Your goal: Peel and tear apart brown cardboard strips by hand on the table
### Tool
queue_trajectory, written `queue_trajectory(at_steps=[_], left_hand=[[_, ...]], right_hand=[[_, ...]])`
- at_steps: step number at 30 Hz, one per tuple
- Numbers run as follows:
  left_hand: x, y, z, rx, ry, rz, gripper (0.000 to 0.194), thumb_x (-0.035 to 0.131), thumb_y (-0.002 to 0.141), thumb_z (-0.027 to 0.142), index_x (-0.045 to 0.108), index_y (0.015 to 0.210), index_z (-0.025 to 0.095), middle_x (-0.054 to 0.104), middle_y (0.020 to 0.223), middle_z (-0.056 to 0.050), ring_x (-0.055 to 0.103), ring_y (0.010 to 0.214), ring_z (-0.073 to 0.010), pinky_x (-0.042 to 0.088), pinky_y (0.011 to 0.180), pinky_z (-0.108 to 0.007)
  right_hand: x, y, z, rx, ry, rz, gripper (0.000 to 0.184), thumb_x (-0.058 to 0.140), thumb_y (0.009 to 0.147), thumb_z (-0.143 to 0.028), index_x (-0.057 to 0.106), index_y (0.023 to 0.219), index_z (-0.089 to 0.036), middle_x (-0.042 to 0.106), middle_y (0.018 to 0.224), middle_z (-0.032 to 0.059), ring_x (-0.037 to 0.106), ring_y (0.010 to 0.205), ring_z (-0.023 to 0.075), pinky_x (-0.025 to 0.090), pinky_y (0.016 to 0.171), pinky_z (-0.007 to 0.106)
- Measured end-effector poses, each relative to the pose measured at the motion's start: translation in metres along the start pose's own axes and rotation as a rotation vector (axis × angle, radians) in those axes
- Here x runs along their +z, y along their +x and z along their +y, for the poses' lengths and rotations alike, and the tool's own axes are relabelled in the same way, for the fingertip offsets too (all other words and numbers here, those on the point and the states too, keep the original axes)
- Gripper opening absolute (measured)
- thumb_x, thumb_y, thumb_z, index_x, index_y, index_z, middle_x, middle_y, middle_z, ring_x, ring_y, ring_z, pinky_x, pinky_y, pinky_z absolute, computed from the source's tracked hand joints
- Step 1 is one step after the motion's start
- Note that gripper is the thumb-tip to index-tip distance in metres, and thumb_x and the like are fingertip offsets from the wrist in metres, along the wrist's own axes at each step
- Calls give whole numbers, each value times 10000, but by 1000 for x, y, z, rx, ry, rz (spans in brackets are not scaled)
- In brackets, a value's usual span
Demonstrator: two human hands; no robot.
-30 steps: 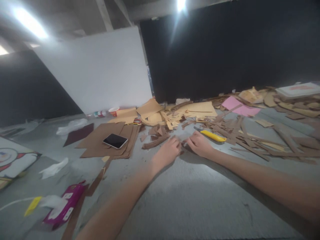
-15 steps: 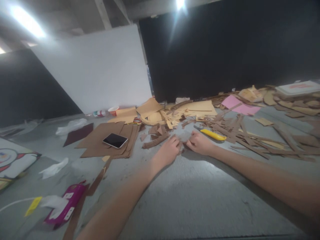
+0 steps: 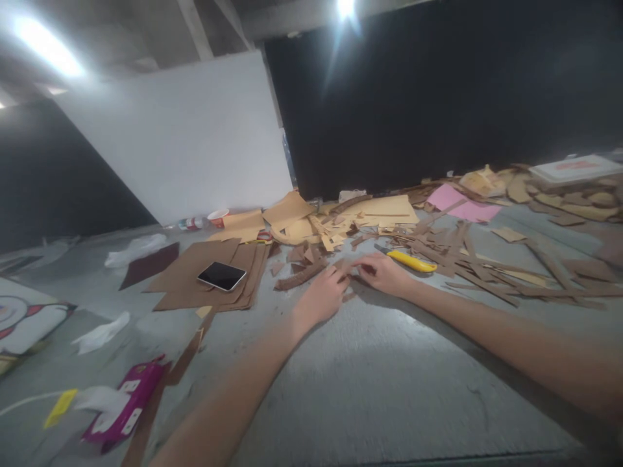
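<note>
Tabletop: grey; small brown paper scrap beside the left hand.
Right hand: fingers just uncurled, loosely bent; I judge regripping.
Left hand: fingers curled; I can't tell either hand's grip.

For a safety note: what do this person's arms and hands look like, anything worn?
The left hand and right hand are ungloved; no sleeve, watch or bracelet shows on the left forearm or right forearm. Too blurred to tell about rings.

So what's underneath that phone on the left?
The phone lies dark face up on a stack of brown sheets, which shows all around it. The patch directly beneath is covered, so I can't tell whether anything else is there.
</note>
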State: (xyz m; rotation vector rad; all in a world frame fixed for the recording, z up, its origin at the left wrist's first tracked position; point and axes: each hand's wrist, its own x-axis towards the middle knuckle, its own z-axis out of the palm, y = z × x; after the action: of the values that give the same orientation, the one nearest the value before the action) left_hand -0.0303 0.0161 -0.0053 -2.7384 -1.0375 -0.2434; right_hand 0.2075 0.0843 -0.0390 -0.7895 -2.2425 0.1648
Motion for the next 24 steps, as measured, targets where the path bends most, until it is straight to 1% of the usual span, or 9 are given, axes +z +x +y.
queue_trajectory(at_steps=[1,3,5,6,9,13,17,20,24], left_hand=[[0,0,0,-1,2,-2,313,520,1043,125,672,1314,92,684,1298,-165,588,1256,-307,471,1142,-447],[0,-1,0,-8,1,-8,341,513,1043,124,660,1348,90,683,1303,-166,583,1252,-306,472,1136,-449],[1,-1,0,-13,-1,-17,359,511,1042,126,653,1371,92,685,1294,-164,581,1244,-308,481,1120,-450],[1,-1,-1,-12,-1,-22,363,510,1042,128,653,1374,92,685,1288,-163,581,1238,-309,483,1115,-450],[3,0,-1,3,1,-26,360,501,1046,138,663,1364,92,689,1259,-163,586,1222,-313,479,1115,-459],[2,0,-1,7,-2,-23,354,493,1047,140,672,1350,108,687,1232,-153,590,1210,-309,472,1114,-455],[1,0,-2,6,-12,-33,356,503,1033,126,668,1346,93,677,1250,-160,585,1211,-311,469,1116,-447],[4,0,-3,-3,-25,-28,362,509,1030,133,659,1356,87,666,1285,-173,578,1226,-317,476,1112,-454],[7,-1,-5,-8,-18,-20,372,507,1031,140,654,1370,97,665,1287,-169,576,1234,-323,495,1096,-462]], right_hand=[[-1,0,0,-39,-1,1,261,547,1071,-285,792,1116,-207,743,975,96,665,851,224,538,839,358],[-3,1,1,-114,-23,-86,273,537,1094,-294,788,1154,-206,717,1064,120,675,945,245,559,862,368],[-4,1,3,-153,-35,-162,290,519,1119,-305,794,1103,-212,704,1054,113,680,960,243,573,883,376],[-3,1,5,-160,-40,-181,301,512,1127,-311,793,1078,-216,701,1044,107,681,959,240,578,890,381],[1,0,7,-164,-59,-175,316,500,1135,-321,782,1033,-221,694,1013,98,670,927,234,585,881,393],[2,0,5,-165,-74,-176,311,480,1132,-289,763,1038,-202,689,1025,110,656,916,235,580,858,389],[-2,1,1,-153,-109,-202,301,471,1127,-260,744,1021,-188,677,1028,118,649,909,237,573,858,386],[-2,2,2,-157,-108,-211,276,486,1118,-253,734,1011,-194,675,1026,113,645,911,238,572,866,390],[2,1,5,-107,-117,-233,255,501,1111,-260,714,988,-192,663,1032,108,648,945,242,569,875,388]])
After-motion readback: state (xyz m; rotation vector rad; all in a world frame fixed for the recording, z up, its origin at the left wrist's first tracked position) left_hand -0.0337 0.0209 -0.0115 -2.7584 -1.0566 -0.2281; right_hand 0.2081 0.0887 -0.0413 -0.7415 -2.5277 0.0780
